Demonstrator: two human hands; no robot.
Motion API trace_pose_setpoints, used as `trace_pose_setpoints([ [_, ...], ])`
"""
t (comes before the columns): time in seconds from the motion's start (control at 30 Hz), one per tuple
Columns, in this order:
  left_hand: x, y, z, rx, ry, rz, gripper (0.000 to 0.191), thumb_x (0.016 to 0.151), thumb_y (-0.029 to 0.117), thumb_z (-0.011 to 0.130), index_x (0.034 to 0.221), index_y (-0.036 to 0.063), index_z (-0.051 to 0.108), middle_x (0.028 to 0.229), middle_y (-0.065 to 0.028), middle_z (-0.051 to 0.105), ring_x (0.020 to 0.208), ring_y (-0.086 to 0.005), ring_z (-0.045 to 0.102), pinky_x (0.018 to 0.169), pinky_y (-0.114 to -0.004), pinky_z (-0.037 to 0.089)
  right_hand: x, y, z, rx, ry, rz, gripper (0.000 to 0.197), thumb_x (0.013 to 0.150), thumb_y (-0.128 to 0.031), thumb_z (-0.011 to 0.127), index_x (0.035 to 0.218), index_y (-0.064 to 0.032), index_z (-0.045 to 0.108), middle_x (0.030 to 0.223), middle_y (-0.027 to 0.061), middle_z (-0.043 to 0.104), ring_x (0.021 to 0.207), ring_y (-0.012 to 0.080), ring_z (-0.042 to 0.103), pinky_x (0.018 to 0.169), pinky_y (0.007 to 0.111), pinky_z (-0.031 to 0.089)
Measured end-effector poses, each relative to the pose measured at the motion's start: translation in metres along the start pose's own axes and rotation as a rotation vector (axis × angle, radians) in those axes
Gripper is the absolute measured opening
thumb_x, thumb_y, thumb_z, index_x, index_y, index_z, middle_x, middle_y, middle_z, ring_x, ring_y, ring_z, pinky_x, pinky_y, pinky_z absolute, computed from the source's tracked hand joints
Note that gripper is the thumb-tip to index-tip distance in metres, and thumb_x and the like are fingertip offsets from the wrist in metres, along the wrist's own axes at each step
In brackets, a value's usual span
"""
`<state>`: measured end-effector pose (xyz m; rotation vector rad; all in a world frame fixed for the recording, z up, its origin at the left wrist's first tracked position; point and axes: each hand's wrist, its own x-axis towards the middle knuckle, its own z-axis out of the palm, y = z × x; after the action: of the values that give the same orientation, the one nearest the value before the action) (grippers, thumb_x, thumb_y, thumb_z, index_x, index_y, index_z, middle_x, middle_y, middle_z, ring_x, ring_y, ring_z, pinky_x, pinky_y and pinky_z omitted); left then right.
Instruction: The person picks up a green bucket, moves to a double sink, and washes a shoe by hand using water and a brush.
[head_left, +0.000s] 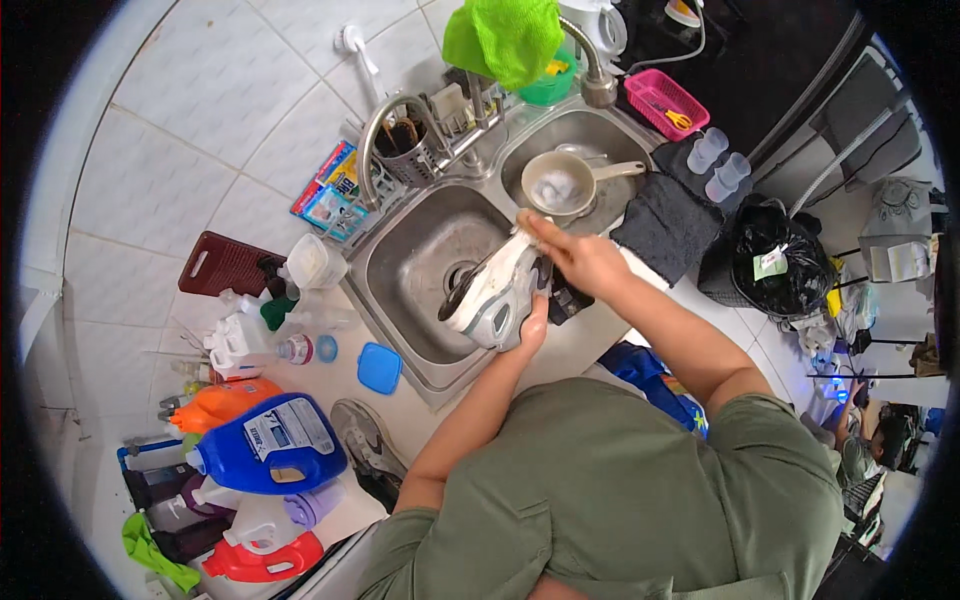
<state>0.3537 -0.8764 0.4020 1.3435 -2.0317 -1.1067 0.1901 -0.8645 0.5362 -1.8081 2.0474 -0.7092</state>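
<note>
A grey and white sneaker (495, 300) is tilted over the left basin (405, 262) of a steel double sink, its pale midsole side facing up. My left hand (531, 326) grips its upper from below. In my right hand (589, 259) is a small brush (525, 225), mostly covered by my fingers, with its pale bristles against one end of the midsole. A beige saucepan (555, 184) with white suds inside rests in the right basin (622, 202). On the counter to the left lies another grey sneaker (364, 435).
A blue detergent jug (266, 442) and other bottles crowd the left counter, near a blue lid (379, 368). Two faucets (397, 105) arch above the sink. A dark cloth (667, 225) and a lined bin (780, 259) are at right. Another person (862, 450) appears far right.
</note>
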Motion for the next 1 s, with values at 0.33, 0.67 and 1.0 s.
trace_pose_setpoints([
  [0.33,0.001,0.035,0.011,-0.051,-0.092,-0.078,0.059,0.094,0.037,0.039,0.141,0.0026,0.029,0.148,-0.0219,0.025,0.137,-0.0378,0.020,0.114,-0.045,0.013,-0.028,0.000,0.004,0.073,-0.044,-0.072,0.050,0.092,-0.036,0.050,0.139,-0.0408,0.034,0.069,0.0185,0.063,0.065,0.0367,0.064,0.063,0.047,0.051],
  [0.67,0.003,0.050,-0.066,-0.223,-0.074,-0.205,0.062,0.088,0.038,0.050,0.135,0.0000,0.040,0.136,-0.0168,0.045,0.129,-0.0297,0.039,0.109,-0.039,0.026,0.017,0.056,-0.021,-0.132,-0.055,0.291,0.053,0.093,-0.032,0.052,0.142,-0.0300,0.032,0.094,0.0226,0.065,0.082,0.0366,0.065,0.073,0.045,0.050],
  [1.0,0.042,0.031,-0.155,-1.061,-0.231,-0.410,0.032,0.069,0.001,0.066,0.101,-0.0004,0.063,0.095,-0.0087,0.066,0.095,-0.0234,0.061,0.085,-0.040,0.047,0.040,0.072,0.007,0.701,0.038,0.037,0.037,0.092,-0.030,0.058,0.114,-0.0025,0.045,0.079,0.0089,0.057,0.066,0.0154,0.056,0.060,0.030,0.046],
])
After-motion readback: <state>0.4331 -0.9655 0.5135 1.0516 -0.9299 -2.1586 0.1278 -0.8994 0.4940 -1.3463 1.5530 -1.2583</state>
